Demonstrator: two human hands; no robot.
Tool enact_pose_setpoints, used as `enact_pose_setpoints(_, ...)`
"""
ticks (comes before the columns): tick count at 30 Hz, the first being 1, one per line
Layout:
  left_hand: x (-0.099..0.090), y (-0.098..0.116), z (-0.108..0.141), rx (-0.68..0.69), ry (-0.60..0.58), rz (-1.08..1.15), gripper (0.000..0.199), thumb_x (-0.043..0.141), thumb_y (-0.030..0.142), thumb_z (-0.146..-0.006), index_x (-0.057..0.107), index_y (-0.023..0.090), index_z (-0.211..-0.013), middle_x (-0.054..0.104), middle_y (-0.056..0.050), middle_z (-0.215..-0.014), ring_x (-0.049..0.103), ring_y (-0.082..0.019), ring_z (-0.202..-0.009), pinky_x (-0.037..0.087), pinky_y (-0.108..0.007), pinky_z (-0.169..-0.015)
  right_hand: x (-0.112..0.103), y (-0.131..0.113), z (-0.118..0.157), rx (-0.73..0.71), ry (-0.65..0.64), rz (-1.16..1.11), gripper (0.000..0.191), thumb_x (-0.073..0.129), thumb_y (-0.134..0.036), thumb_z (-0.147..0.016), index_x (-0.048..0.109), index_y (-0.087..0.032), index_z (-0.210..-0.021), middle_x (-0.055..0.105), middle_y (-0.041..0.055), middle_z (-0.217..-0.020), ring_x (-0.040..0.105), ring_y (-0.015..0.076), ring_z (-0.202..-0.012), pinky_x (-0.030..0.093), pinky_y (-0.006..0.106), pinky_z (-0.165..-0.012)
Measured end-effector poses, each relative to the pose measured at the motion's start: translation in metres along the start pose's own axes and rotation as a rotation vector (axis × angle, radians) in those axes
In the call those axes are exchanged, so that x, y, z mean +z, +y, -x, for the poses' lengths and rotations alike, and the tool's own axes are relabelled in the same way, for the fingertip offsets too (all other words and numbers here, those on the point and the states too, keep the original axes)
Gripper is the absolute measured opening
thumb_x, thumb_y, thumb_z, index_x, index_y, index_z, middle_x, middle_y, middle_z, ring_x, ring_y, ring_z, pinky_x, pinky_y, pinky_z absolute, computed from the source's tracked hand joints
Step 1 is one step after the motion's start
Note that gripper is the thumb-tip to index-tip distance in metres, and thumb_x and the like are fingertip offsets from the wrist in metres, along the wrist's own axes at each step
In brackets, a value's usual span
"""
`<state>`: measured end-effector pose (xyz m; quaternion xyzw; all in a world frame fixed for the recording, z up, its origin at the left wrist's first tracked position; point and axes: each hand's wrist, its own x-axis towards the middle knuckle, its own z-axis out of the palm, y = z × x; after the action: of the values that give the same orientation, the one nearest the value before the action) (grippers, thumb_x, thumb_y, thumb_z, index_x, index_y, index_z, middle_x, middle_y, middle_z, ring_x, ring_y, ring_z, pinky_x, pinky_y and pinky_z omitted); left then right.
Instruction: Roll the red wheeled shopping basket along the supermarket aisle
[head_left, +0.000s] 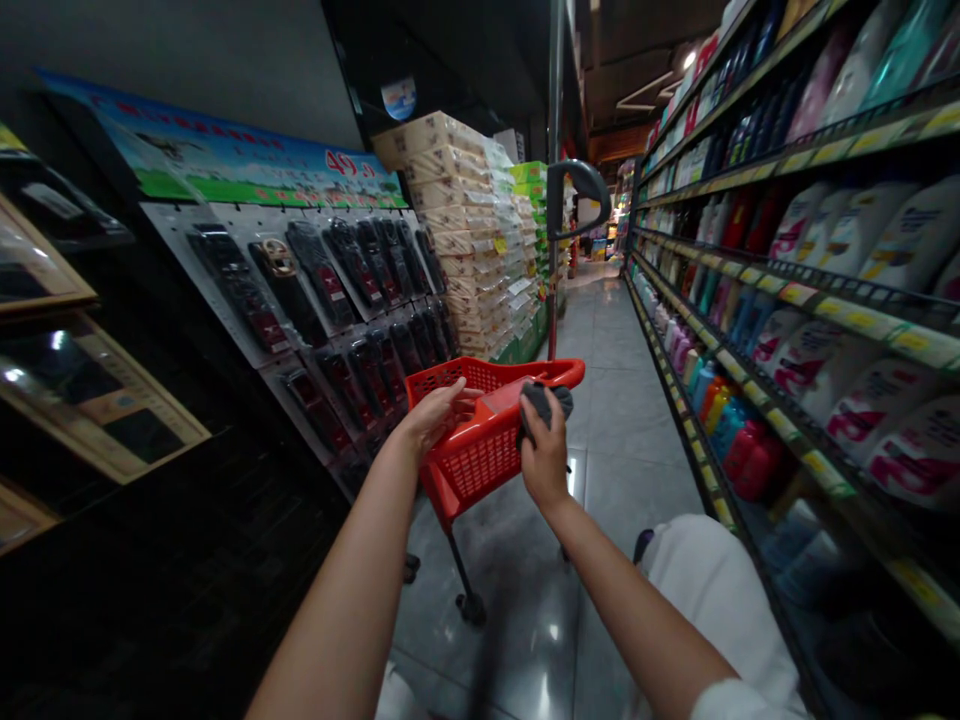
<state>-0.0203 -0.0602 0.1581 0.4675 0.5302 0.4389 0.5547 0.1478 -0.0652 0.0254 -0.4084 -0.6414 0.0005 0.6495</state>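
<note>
In front of me stands a red plastic shopping basket (480,470) on a wheeled frame, with a tall pole and a black loop handle (581,195). My left hand (442,415) reaches over the basket's near left rim, fingers stretched and apart, with nothing seen in them. At the basket's right side my right hand (544,445) has its fingers wrapped round a dark grey cloth (551,403), bunched up against the rim. Inside the basket, a flat reddish surface (506,397) shows between the two hands; I cannot make out what it is.
Shelves of bottles (817,240) line the right side. On the left, packaged belts (330,280) hang on a display board, with boxed goods (97,390) nearer me. Stacked packs (465,230) stand behind the basket. A tiled aisle (607,330) runs ahead.
</note>
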Motion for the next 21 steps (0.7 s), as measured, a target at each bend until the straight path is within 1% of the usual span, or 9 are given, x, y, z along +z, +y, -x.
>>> enact_pose_setpoints(3, -0.005, 0.000, 0.001, 0.029, -0.027, -0.025, 0.037, 0.052, 0.042, -0.094, 0.073, 0.012, -0.088, 0.071, -0.008, -0.078, 0.063, -0.013, -0.068, 0.048, -0.026, -0.071, 0.001, -0.009, 0.017, -0.168, -0.160, 0.029, 0.064, 0.047, -0.004, -0.085, 0.050, -0.034, -0.142, 0.029, 0.0047, -0.158, 0.032, 0.0280, -0.145, 0.038, 0.049, -0.115)
enact_pose_setpoints(5, -0.009, 0.000, 0.003, 0.049, -0.029, -0.044, 0.037, 0.057, 0.045, -0.091, 0.073, 0.012, -0.091, 0.071, -0.008, -0.082, 0.063, -0.013, -0.071, 0.048, -0.025, -0.072, -0.002, -0.004, 0.018, -0.207, -0.201, 0.045, 0.060, 0.049, -0.005, -0.087, 0.055, -0.034, -0.139, 0.031, 0.0041, -0.158, 0.034, 0.0291, -0.144, 0.041, 0.048, -0.114)
enact_pose_setpoints(7, -0.011, 0.001, 0.004, 0.045, -0.024, -0.063, 0.040, 0.060, 0.049, -0.089, 0.073, 0.012, -0.094, 0.072, -0.009, -0.084, 0.064, -0.013, -0.072, 0.048, -0.025, -0.070, -0.006, 0.009, 0.012, -0.185, -0.178, 0.048, 0.057, 0.049, -0.006, -0.087, 0.058, -0.034, -0.135, 0.033, 0.0039, -0.157, 0.037, 0.0284, -0.142, 0.041, 0.047, -0.114)
enact_pose_setpoints(9, -0.012, 0.001, 0.004, 0.033, -0.027, -0.087, 0.044, 0.061, 0.052, -0.086, 0.073, 0.012, -0.097, 0.072, -0.010, -0.086, 0.063, -0.013, -0.071, 0.048, -0.024, -0.067, -0.010, 0.027, 0.001, -0.131, -0.117, 0.039, 0.057, 0.048, -0.005, -0.086, 0.060, -0.033, -0.134, 0.034, 0.0037, -0.156, 0.039, 0.0265, -0.141, 0.040, 0.047, -0.115)
enact_pose_setpoints(13, -0.008, 0.000, 0.005, 0.084, -0.012, -0.180, 0.054, 0.064, 0.059, -0.081, 0.071, 0.011, -0.106, 0.072, -0.010, -0.088, 0.064, -0.015, -0.072, 0.048, -0.025, -0.064, -0.014, 0.060, -0.020, 0.054, 0.025, 0.018, 0.065, 0.040, 0.000, -0.083, 0.056, -0.032, -0.136, 0.035, 0.0026, -0.153, 0.037, 0.0205, -0.143, 0.036, 0.044, -0.117)
enact_pose_setpoints(15, -0.003, -0.001, 0.006, 0.139, -0.019, -0.264, 0.059, 0.064, 0.061, -0.079, 0.069, 0.013, -0.112, 0.073, -0.010, -0.097, 0.067, -0.018, -0.082, 0.050, -0.027, -0.071, -0.016, 0.072, -0.029, 0.115, 0.035, -0.018, 0.066, 0.039, -0.001, -0.081, 0.056, -0.031, -0.137, 0.035, 0.0027, -0.152, 0.036, 0.0187, -0.143, 0.035, 0.041, -0.117)
enact_pose_setpoints(17, 0.002, -0.004, 0.007, 0.223, -0.039, -0.394, 0.063, 0.064, 0.062, -0.078, 0.068, 0.015, -0.119, 0.072, -0.012, -0.115, 0.066, -0.023, -0.101, 0.050, -0.030, -0.083, -0.018, 0.082, -0.037, 0.122, 0.019, -0.078, 0.064, 0.039, -0.002, -0.080, 0.057, -0.029, -0.136, 0.036, 0.0038, -0.150, 0.037, 0.0180, -0.142, 0.033, 0.040, -0.118)
enact_pose_setpoints(19, 0.007, -0.006, 0.008, 0.318, -0.028, -0.570, 0.066, 0.063, 0.063, -0.078, 0.065, 0.017, -0.125, 0.064, -0.012, -0.133, 0.059, -0.027, -0.120, 0.045, -0.032, -0.098, -0.019, 0.091, -0.045, 0.121, 0.013, -0.145, 0.062, 0.041, -0.004, -0.081, 0.058, -0.028, -0.135, 0.039, 0.0052, -0.148, 0.038, 0.0178, -0.141, 0.030, 0.040, -0.119)
enact_pose_setpoints(21, 0.010, -0.008, 0.009, 0.379, 0.023, -0.766, 0.067, 0.063, 0.062, -0.078, 0.063, 0.019, -0.130, 0.058, -0.011, -0.140, 0.054, -0.029, -0.128, 0.040, -0.034, -0.106, -0.020, 0.103, -0.052, 0.156, 0.012, -0.205, 0.061, 0.042, -0.006, -0.081, 0.056, -0.026, -0.137, 0.040, 0.0066, -0.146, 0.039, 0.0181, -0.139, 0.029, 0.041, -0.120)
